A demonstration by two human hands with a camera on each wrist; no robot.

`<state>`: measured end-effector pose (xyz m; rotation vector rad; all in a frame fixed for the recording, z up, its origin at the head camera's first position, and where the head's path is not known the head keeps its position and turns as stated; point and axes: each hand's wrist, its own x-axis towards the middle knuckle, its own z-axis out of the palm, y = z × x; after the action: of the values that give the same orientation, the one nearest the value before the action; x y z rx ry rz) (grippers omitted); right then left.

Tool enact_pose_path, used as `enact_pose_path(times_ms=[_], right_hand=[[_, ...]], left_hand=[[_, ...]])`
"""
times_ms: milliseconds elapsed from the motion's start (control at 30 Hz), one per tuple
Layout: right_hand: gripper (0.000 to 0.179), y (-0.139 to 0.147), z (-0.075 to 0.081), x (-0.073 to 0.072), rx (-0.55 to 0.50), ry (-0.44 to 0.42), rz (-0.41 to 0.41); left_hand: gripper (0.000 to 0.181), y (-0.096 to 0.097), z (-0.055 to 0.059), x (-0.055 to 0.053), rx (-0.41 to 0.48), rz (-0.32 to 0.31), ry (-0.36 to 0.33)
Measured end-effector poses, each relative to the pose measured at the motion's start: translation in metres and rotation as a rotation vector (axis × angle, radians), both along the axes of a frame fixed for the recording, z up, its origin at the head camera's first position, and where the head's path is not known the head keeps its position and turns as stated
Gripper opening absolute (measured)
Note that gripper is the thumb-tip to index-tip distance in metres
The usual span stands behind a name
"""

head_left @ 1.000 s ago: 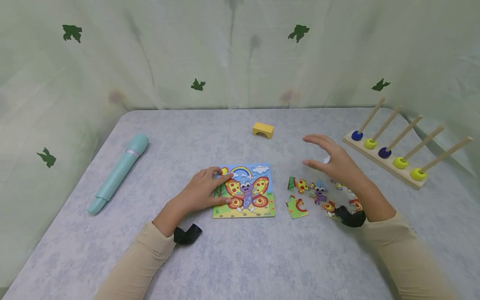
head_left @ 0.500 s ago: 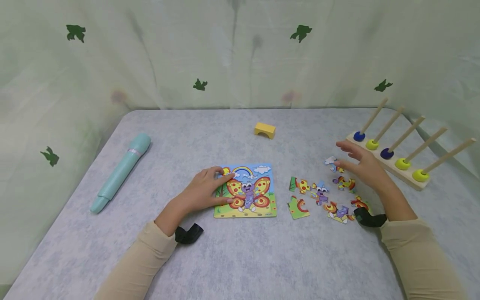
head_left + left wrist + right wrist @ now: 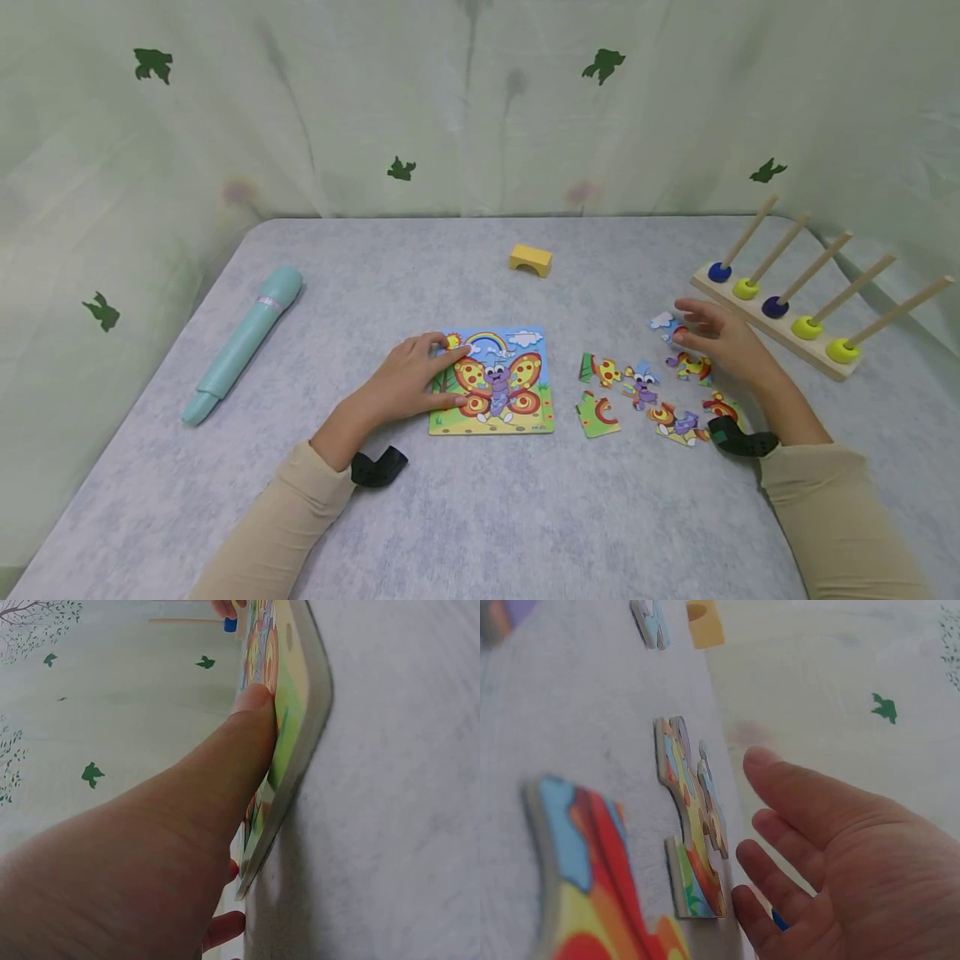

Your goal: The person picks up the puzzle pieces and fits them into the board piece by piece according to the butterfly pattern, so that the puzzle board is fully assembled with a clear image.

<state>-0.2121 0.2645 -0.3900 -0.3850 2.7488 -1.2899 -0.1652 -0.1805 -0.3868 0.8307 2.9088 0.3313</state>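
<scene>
A person's beige sleeves [image 3: 255, 525] enter from the near side, cut off below. The left hand [image 3: 408, 379] lies on the left of a butterfly puzzle board [image 3: 495, 396], its grip spread, thumb and fingertip touching the picture; this board sits mid-surface [image 3: 525, 517], nearer side. Right of it lie loose puzzle pieces [image 3: 592, 417], the right hand [image 3: 731, 346] over the farther ones, grip apart, thumb off the fingers. Beyond stand a peg rack [image 3: 787, 333] at far right, a teal wand-shaped object [image 3: 243, 342] at left, and a yellow arch block [image 3: 530, 259] at the far middle, before a curtain [image 3: 480, 125] with green bird shapes. Only the left wrist view shows the board's pale, thick edge; the right wrist view alone shows the pieces' sides. There the nearest piece is blurred and cut off, and whether the fingers touch any piece cannot be told. The left palm's underside is hidden.
</scene>
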Motion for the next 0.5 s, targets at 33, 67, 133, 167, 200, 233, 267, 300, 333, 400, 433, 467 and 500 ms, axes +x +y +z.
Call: enact_pose_path(times_ms=[33, 67, 133, 167, 200, 233, 267, 300, 333, 400, 433, 467, 500], right_hand=[[0.060, 0.0003, -0.0001, 0.0004, -0.001, -0.010, -0.003], [0.060, 0.0008, -0.0006, 0.0005, -0.002, -0.019, -0.005], [0.060, 0.0016, -0.0012, 0.0005, 0.006, -0.037, -0.011], [0.059, 0.0019, -0.0017, 0.0001, 0.010, -0.045, -0.015], [0.060, 0.0022, -0.0020, 0.0001, 0.015, -0.053, -0.017], [0.059, 0.0023, -0.0025, -0.0002, 0.025, -0.063, -0.024], [0.059, 0.0024, -0.0031, -0.0005, 0.035, -0.069, -0.031], [0.059, 0.0023, -0.0039, -0.0007, 0.046, -0.071, -0.038], [0.059, 0.0020, -0.0045, -0.0009, 0.053, -0.076, -0.045], [0.059, 0.0020, -0.0052, -0.0011, 0.061, -0.073, -0.040], [0.058, 0.0020, -0.0056, -0.0015, 0.068, -0.072, -0.040], [0.058, 0.0021, -0.0058, -0.0017, 0.072, -0.067, -0.035], [0.058, 0.0022, -0.0057, -0.0017, 0.079, -0.065, -0.030]], left_hand=[[0.072, 0.0000, -0.0001, 0.0001, 0.000, -0.001, 0.001], [0.072, 0.0001, -0.0002, 0.0001, -0.001, 0.000, 0.001], [0.072, 0.0000, -0.0005, 0.0001, -0.003, 0.001, 0.001], [0.072, 0.0000, -0.0006, 0.0000, -0.004, 0.001, 0.000], [0.072, -0.0001, -0.0006, 0.0001, -0.003, 0.002, 0.000], [0.072, -0.0001, -0.0007, 0.0002, -0.003, 0.002, 0.000], [0.072, -0.0002, -0.0008, 0.0001, -0.004, 0.001, 0.001], [0.072, -0.0003, -0.0009, 0.0001, -0.005, 0.001, 0.001], [0.072, -0.0003, -0.0011, 0.0001, -0.006, 0.001, 0.002], [0.072, -0.0002, -0.0014, 0.0000, -0.008, -0.001, 0.004], [0.072, -0.0003, -0.0015, -0.0001, -0.008, -0.001, 0.005], [0.072, -0.0003, -0.0016, -0.0002, -0.008, -0.001, 0.006], [0.072, -0.0003, -0.0016, -0.0002, -0.006, 0.000, 0.006]])
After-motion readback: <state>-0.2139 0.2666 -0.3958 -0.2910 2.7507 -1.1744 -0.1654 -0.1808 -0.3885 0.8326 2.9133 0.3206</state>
